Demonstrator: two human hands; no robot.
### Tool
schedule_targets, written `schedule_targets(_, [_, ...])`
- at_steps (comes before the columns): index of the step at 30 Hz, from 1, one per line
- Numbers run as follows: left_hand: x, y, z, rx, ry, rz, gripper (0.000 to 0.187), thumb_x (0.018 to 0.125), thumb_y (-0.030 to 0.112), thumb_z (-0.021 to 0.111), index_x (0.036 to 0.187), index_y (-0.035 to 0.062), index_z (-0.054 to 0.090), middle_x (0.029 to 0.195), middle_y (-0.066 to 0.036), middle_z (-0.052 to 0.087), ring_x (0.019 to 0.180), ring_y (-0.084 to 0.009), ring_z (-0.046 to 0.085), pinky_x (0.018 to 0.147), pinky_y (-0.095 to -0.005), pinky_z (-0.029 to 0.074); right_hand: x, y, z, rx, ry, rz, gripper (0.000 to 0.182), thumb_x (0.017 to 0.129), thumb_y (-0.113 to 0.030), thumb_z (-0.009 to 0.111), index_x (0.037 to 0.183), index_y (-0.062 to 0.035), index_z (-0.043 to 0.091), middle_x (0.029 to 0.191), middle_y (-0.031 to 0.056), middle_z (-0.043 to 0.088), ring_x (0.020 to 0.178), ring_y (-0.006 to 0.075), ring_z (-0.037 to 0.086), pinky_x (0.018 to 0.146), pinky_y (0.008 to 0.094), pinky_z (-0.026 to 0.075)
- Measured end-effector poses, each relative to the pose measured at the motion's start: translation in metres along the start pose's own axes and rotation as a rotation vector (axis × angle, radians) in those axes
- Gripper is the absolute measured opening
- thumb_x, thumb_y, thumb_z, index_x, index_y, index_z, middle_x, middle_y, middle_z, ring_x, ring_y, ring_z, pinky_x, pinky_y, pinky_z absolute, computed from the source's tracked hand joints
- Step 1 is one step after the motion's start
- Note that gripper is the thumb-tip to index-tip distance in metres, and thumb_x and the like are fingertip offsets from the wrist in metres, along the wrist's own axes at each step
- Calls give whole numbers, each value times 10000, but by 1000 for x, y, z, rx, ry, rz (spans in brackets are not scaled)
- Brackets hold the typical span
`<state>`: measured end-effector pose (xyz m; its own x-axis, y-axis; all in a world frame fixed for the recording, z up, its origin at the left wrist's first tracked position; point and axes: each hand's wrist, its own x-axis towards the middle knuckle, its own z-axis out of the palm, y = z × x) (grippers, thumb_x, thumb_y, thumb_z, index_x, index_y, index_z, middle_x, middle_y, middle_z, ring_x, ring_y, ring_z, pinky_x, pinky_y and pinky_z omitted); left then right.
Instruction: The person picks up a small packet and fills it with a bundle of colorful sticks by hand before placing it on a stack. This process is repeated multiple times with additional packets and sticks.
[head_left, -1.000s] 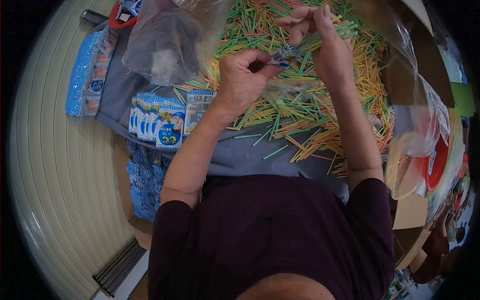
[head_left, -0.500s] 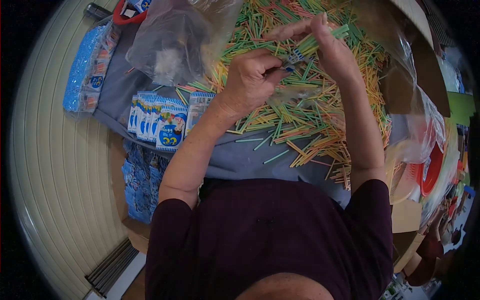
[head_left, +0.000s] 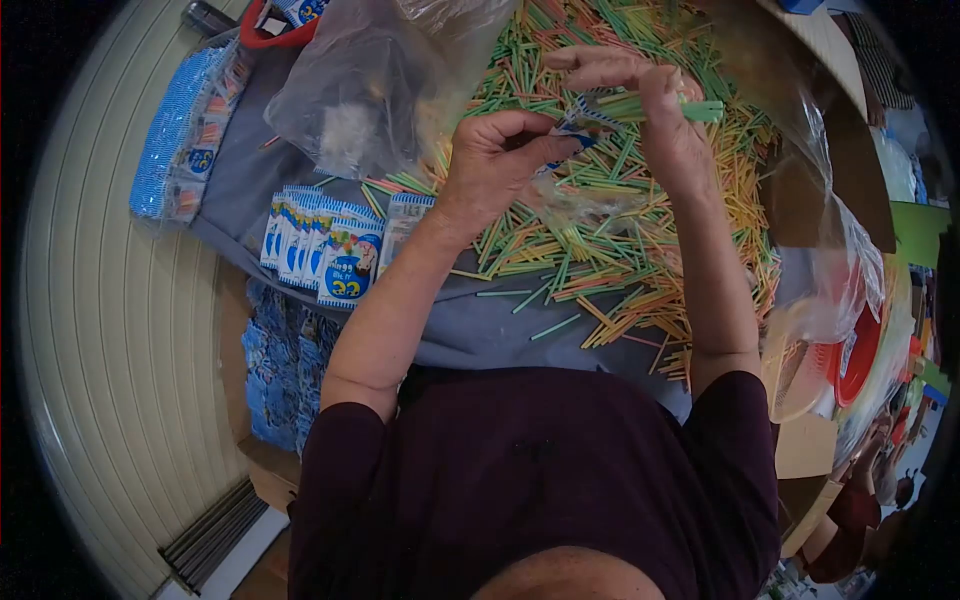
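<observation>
My right hand [head_left: 655,110] grips a small bundle of green sticks [head_left: 665,104] that point to the right. My left hand [head_left: 495,160] pinches the mouth of a small blue-and-white printed packet [head_left: 572,133] at the bundle's left end. Both hands hover over a wide heap of green, orange and yellow sticks [head_left: 620,230] spread on a grey cloth [head_left: 470,320].
A row of filled printed packets [head_left: 325,250] lies left of my left arm. A clear plastic bag [head_left: 365,95] sits behind them, a blue wrapped pack [head_left: 180,135] farther left. More blue packets fill a box [head_left: 280,370] below. Clear plastic and a red basket [head_left: 860,340] stand at right.
Both hands have stayed together over the heap. The stick bundle has tilted from slanting upward to nearly level, and the packet has shifted slightly at its end.
</observation>
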<state>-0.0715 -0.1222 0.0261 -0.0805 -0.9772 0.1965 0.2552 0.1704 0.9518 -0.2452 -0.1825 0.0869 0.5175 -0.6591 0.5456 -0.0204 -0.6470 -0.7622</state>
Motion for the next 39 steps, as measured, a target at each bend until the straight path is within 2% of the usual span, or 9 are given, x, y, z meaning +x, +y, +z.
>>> schedule_targets(5, [2,-1,5,-3,32,51,110,819,5,748,926,-11,725,796,-17,691,710,-56,608,615,-228,481,-1,3,-1,30,5,37,835,976,-675,239,936,25,692,1119,176,676,1042,274,631,930,403,484])
schedule_targets(10, [6,1,6,484,-103,436,85,789,-16,755,858,-30,706,740,-59,657,675,-108,615,603,-254,484,2,-5,-14,47,-204,246,797,993,-635,267,922,33,695,1100,179,679,1041,282,633,938,396,482])
schedule_targets(16, [6,-8,16,-72,64,186,161,857,12,716,1005,-49,698,886,-18,699,795,-74,619,713,-227,512,4,-6,-11,97,-207,323,708,997,-579,338,944,20,712,1066,152,688,1037,259,636,928,356,481])
schedule_targets(20, [12,-11,7,-112,59,123,206,910,69,683,1088,-34,686,965,-7,699,856,-57,609,780,-218,512,16,-10,-7,108,-172,272,648,997,-558,360,1195,-3,632,1106,115,675,1052,237,633,914,337,474])
schedule_targets(22, [14,-1,7,-188,73,-117,203,949,121,640,1133,47,686,1065,-41,692,952,-92,629,864,-255,511,22,-10,-5,154,-99,214,641,1001,-547,364,1280,-14,584,1131,104,666,1058,232,632,924,334,465])
schedule_targets(28, [16,-4,6,-612,-20,-104,197,972,148,603,1132,53,668,1054,-29,690,943,-121,660,820,-298,542,22,7,-8,114,62,32,607,998,-499,420,1387,-38,487,1239,99,617,1150,211,587,969,352,439])
schedule_targets(33, [1,-15,-4,-561,-56,-67,166,977,163,598,1079,58,675,1021,-26,690,945,-117,660,831,-299,544,-8,-7,8,-339,-191,-123,472,968,-299,569,1375,-69,501,1265,124,569,1146,159,543,946,324,461])
schedule_targets(35, [-5,-10,0,-512,-31,-41,157,977,167,599,1061,60,676,1010,-24,689,934,-117,661,829,-298,543,-15,-14,9,182,120,86,506,929,-199,638,1393,-76,477,1268,117,557,1093,133,553,868,301,494])
schedule_targets(39, [-28,6,1,-12,72,-9,171,957,162,639,1051,23,671,931,11,670,821,-92,630,741,-242,509,-42,3,8,-108,-84,238,319,836,-22,705,1150,-32,647,962,35,671,831,109,619,752,278,523])
